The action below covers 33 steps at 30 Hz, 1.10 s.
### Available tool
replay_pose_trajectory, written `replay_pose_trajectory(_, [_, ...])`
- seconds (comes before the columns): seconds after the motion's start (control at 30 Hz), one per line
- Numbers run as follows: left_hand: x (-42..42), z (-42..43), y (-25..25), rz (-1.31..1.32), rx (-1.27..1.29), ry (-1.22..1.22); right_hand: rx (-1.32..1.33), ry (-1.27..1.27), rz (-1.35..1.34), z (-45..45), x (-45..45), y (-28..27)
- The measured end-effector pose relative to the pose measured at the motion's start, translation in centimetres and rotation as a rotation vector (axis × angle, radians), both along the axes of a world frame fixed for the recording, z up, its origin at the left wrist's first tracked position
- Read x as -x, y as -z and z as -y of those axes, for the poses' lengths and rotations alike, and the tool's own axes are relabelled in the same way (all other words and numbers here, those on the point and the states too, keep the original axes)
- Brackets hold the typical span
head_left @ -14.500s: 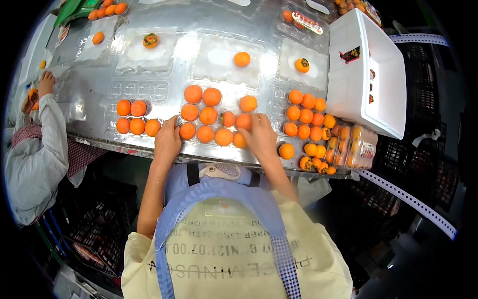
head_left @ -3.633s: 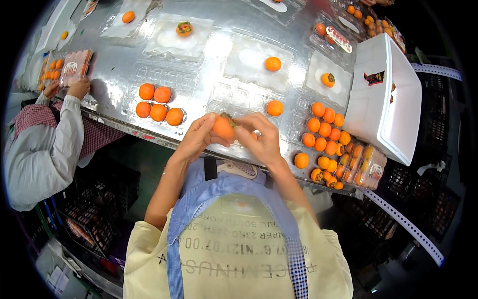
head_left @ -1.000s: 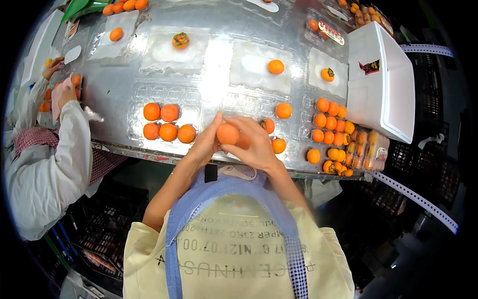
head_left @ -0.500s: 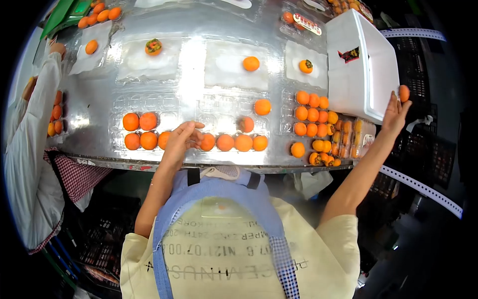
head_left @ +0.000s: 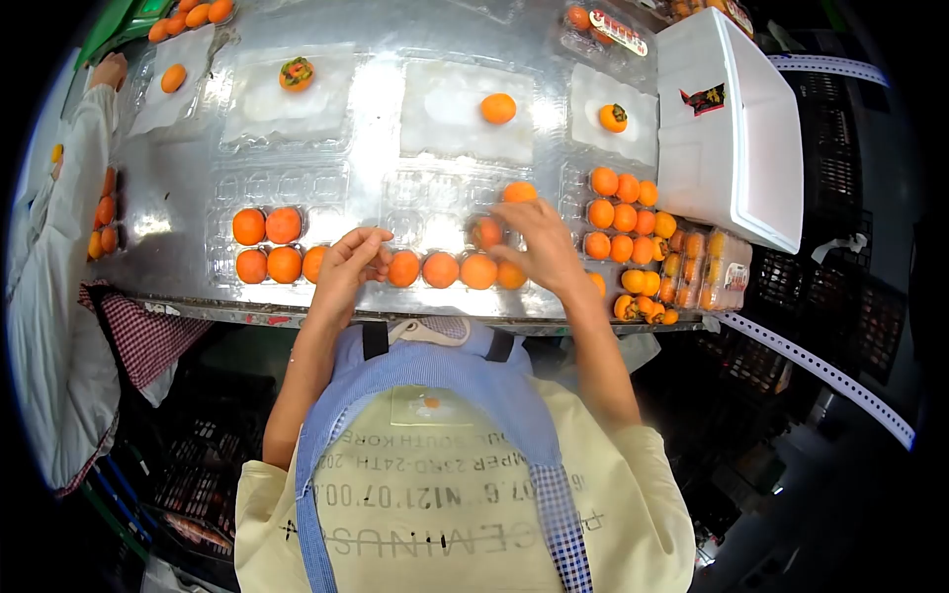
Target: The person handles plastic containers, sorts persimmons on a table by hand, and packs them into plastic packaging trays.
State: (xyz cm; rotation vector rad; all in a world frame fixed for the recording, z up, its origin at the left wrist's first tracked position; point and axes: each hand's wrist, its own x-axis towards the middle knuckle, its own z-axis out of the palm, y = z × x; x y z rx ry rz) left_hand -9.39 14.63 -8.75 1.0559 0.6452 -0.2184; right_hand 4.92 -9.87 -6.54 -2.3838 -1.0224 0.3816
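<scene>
My right hand (head_left: 542, 245) curves over the right side of a clear plastic tray (head_left: 425, 203), thumb and fingertips around an orange persimmon (head_left: 485, 233). Just beyond the fingertips is another persimmon (head_left: 519, 191). A row of persimmons (head_left: 440, 270) fills the tray's near edge, its right end partly under the hand. My left hand (head_left: 353, 263) hovers by the left end of that row, fingers curled together with no fruit showing in them. Beside its wrist, a left-hand tray (head_left: 282, 190) carries several persimmons (head_left: 284, 225), one partly covered by the hand.
At right stand a white foam box (head_left: 732, 128) and a tray of persimmons (head_left: 625, 217). Farther back, single persimmons sit on padded trays (head_left: 465, 109). A co-worker's white sleeve (head_left: 74, 217) is at left. The metal table's near edge (head_left: 237, 314) runs before me.
My right hand has swung from the far right, where it held a persimmon, back over the tray. My left hand's fingers have curled in more. The view has shifted slightly.
</scene>
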Motion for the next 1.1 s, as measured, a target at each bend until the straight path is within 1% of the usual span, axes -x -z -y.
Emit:
replay_pose_trajectory(0.07, [0.0, 0.0, 0.2, -0.005, -0.004, 0.011, 0.085, -0.102, 0.117, -0.4, 0.3, 0.3])
replay_pose_trajectory(0.17, [-0.1, 0.1, 0.1, -0.005, -0.015, 0.029, 0.089, -0.147, 0.166, -0.4, 0.6, 0.3])
replay_pose_trajectory(0.27, [-0.3, 0.2, 0.3, -0.003, -0.025, 0.048, 0.033, -0.124, 0.195, -0.2, 0.7, 1.0])
replay_pose_trajectory(0.37, [-0.5, 0.3, 0.2, 0.007, -0.032, 0.067, -0.009, -0.08, 0.161, -0.3, 0.8, 1.2])
replay_pose_trajectory(0.47, [-0.5, 0.4, 0.2, 0.007, -0.038, 0.077, 0.03, 0.036, -0.015, -0.3, 0.9, 0.4])
replay_pose_trajectory(0.57, [-0.6, 0.6, 0.3, 0.047, -0.06, 0.1, -0.432, 0.34, -0.495, -0.4, 2.1, 0.5])
replay_pose_trajectory(0.6, [-0.7, 0.8, 0.0, 0.067, -0.07, 0.112, -0.497, 0.392, -0.653, -0.4, 2.4, 0.3])
replay_pose_trajectory(0.67, [-1.2, 1.8, -1.3, 0.185, -0.15, 0.128, -0.626, 0.494, -0.971, -0.6, 2.9, -0.1])
replay_pose_trajectory(0.73, [-1.8, 2.7, -3.1, 0.281, -0.196, 0.175, -0.724, 0.499, -1.087, -1.3, 3.7, -0.6])
replay_pose_trajectory(0.8, [-2.3, 3.5, -3.8, 0.442, -0.344, 0.196, -0.782, 0.502, -1.175, -2.0, 4.4, -0.9])
replay_pose_trajectory(0.83, [-2.4, 3.7, -3.9, 0.522, -0.419, 0.207, -0.775, 0.501, -1.172, -2.4, 4.6, -1.0])
replay_pose_trajectory(0.87, [-2.5, 3.8, -3.8, 0.539, -0.457, 0.217, -0.768, 0.5, -1.17, -2.7, 4.9, -1.3])
replay_pose_trajectory(0.97, [-2.3, 3.7, -3.9, 0.363, -0.326, 0.257, -0.71, 0.515, -1.103, -3.0, 5.1, -1.2])
replay_pose_trajectory(1.07, [-2.3, 3.6, -3.8, 0.221, 0.018, 0.126, -0.569, 0.511, -0.937, -3.1, 5.1, -1.8])
replay_pose_trajectory(1.1, [-2.2, 3.6, -3.7, 0.182, 0.029, 0.118, -0.511, 0.504, -0.87, -3.2, 5.0, -2.3])
